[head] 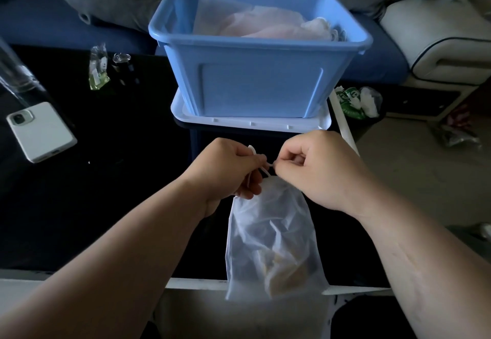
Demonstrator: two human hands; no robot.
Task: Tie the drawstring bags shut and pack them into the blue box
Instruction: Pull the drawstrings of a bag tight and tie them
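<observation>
A frosted translucent drawstring bag (271,240) hangs in front of me over the dark table, with something pale brown inside it. Its white drawstring (265,169) runs between my hands above the gathered neck. My left hand (228,171) grips the cord at the neck of the bag. My right hand (316,168) pinches the other end of the cord just to the right. Behind them stands the blue box (255,83) on its white lid (186,115). Inside the box lie a pinkish bag (252,25) and a pale bundle.
A white phone (39,131) lies at the left of the black table (119,192), with a small clear packet (98,67) and a dark can (122,64) behind it. Crumpled wrappers (358,102) sit right of the box. A blue sofa (53,22) and a white cushion (438,43) are beyond.
</observation>
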